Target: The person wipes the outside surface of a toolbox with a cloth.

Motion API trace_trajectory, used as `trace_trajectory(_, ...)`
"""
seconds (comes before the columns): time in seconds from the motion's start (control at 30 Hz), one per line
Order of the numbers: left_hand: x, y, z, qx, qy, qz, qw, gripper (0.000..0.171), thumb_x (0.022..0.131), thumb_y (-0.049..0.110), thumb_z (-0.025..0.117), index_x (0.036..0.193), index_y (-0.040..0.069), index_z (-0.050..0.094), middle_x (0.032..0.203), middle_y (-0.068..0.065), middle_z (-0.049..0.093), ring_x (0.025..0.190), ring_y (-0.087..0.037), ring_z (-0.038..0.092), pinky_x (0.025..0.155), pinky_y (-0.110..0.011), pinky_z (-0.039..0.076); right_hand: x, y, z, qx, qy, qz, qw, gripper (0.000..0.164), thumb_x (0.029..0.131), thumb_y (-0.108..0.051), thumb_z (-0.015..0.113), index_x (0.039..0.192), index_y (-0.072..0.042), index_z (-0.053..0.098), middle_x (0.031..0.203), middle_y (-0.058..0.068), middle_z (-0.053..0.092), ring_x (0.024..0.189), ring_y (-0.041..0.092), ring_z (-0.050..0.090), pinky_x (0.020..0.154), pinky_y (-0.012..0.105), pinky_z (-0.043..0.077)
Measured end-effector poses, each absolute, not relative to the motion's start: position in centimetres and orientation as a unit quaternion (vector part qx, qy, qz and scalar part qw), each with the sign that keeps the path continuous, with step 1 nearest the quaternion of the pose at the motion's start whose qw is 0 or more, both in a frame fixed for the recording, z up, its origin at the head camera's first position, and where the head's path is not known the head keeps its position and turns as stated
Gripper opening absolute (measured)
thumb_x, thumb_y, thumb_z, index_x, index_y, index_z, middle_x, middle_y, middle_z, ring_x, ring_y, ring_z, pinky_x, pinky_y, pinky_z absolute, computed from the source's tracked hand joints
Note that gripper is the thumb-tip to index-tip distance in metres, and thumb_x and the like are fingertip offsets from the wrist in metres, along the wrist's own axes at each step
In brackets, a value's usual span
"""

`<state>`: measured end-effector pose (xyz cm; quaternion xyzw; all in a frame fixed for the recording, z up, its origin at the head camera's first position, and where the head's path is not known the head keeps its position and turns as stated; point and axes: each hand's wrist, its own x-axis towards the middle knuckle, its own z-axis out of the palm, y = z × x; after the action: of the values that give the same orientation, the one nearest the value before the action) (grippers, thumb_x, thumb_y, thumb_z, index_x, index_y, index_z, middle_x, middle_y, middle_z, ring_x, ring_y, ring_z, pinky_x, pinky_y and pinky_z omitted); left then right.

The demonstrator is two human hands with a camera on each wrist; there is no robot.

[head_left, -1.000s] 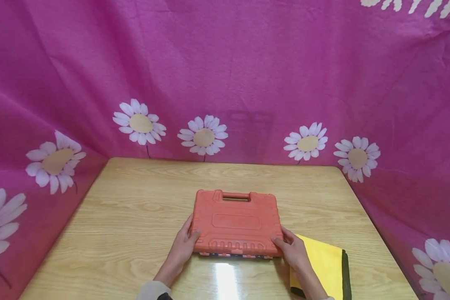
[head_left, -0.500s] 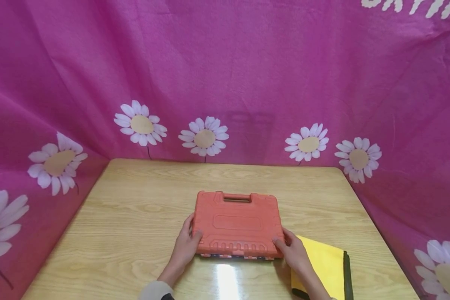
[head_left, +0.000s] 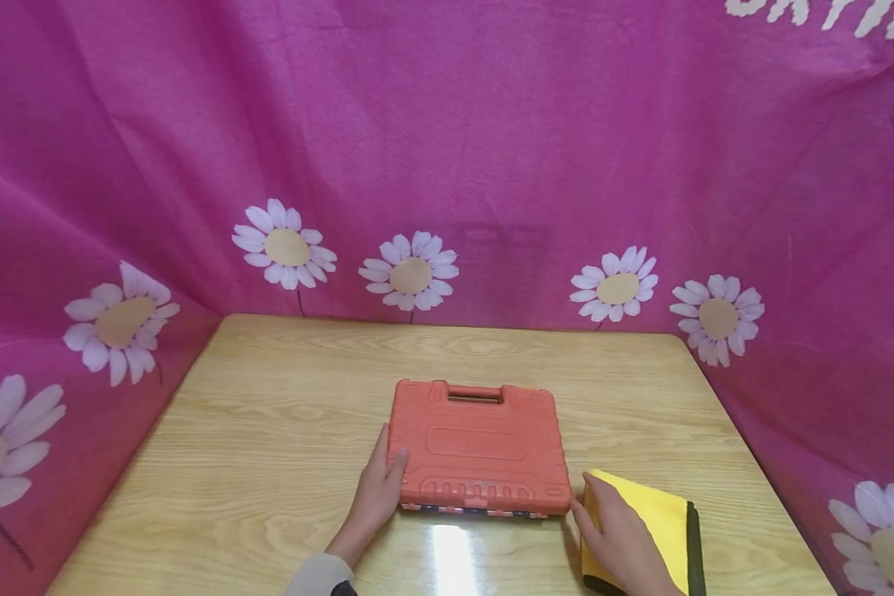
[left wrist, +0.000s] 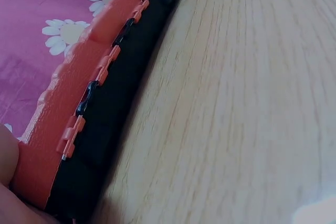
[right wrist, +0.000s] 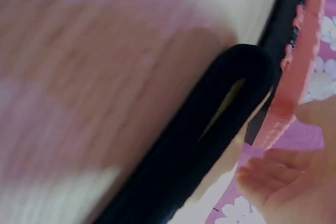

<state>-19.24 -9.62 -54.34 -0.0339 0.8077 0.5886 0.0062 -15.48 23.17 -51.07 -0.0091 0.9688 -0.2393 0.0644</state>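
Note:
A red plastic tool case (head_left: 477, 463) with a black base lies closed on the table, its carry handle on the far side. My left hand (head_left: 376, 490) grips the case's left side, thumb on top of the lid and fingers along the edge. Off the case's right front corner is my right hand (head_left: 620, 530), above a folded yellow cloth (head_left: 666, 517) with a dark border. Nothing shows between its loosely bent fingers. In the right wrist view, the cloth's dark folded edge (right wrist: 199, 129) stands close beside this hand.
Light wood-grain table (head_left: 283, 414) surrounds the case on all sides. A magenta curtain (head_left: 492, 165) printed with daisies hangs along the back and both sides of the table. A bright reflection shines on the tabletop in front of the case.
My right hand has let go of the case's right side and moved right, over the yellow cloth. My left hand stays at the case's left side.

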Motion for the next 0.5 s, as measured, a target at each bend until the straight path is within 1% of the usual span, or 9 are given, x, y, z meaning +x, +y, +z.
trace_trajectory(0.13,-19.3,-9.6,-54.2,-0.032,0.809,0.586,0.009,0.063,0.109,0.025,0.040,0.159,-0.001,0.011,0.162,-0.023,0.019,0.148,-0.041,0.015,0.116,-0.058,0.016,-15.2,23.6,-52.0,0.021,0.971,-0.202,0.124,0.086,0.097,-0.046,0.062,0.144,0.020,0.031,0.146,0.041,0.031,0.134,0.054,0.034,0.107,0.064,0.032)
trace_trajectory(0.2,-19.3,-9.7,-54.2,-0.030,0.809,0.587,0.007,0.063,0.109,0.025,0.040,0.159,-0.001,0.011,0.162,-0.022,0.019,0.148,-0.041,0.015,0.116,-0.058,0.016,-15.1,23.6,-52.6,0.028,0.970,-0.196,0.138,0.095,0.095,-0.049,0.064,0.143,0.024,0.026,0.147,0.045,0.024,0.135,0.056,0.029,0.109,0.065,0.028)
trace_trajectory(0.23,-19.3,-9.7,-54.2,-0.029,0.809,0.588,0.006,0.063,0.109,0.025,0.040,0.159,0.000,0.011,0.162,-0.023,0.020,0.148,-0.041,0.015,0.116,-0.059,0.016,-15.1,23.6,-52.8,0.026,0.972,-0.191,0.136,0.096,0.094,-0.048,0.065,0.142,0.025,0.025,0.147,0.046,0.022,0.135,0.058,0.027,0.109,0.065,0.028)
trace_trajectory(0.3,-19.4,-9.7,-54.3,-0.025,0.807,0.591,0.006,0.063,0.109,0.025,0.040,0.159,0.000,0.011,0.162,-0.022,0.020,0.148,-0.041,0.015,0.116,-0.058,0.016,-14.9,23.4,-53.3,0.014,0.976,-0.182,0.122,0.093,0.095,-0.041,0.066,0.141,0.027,0.023,0.146,0.048,0.020,0.135,0.059,0.025,0.109,0.066,0.027)
trace_trajectory(0.37,-19.4,-9.7,-54.4,-0.024,0.805,0.593,0.007,0.062,0.109,0.025,0.040,0.159,0.000,0.011,0.162,-0.022,0.020,0.148,-0.041,0.015,0.117,-0.058,0.016,-14.6,23.3,-53.6,0.004,0.981,-0.168,0.098,0.085,0.095,-0.030,0.066,0.139,0.029,0.024,0.145,0.049,0.021,0.134,0.060,0.025,0.108,0.066,0.028)
trace_trajectory(0.5,-19.3,-9.7,-54.5,-0.026,0.806,0.592,0.010,0.062,0.109,0.025,0.039,0.159,0.001,0.011,0.162,-0.022,0.020,0.148,-0.040,0.015,0.117,-0.057,0.016,-14.3,23.0,-53.8,-0.010,0.988,-0.144,0.063,0.069,0.094,-0.012,0.063,0.137,0.030,0.028,0.141,0.049,0.027,0.132,0.060,0.030,0.106,0.065,0.032)
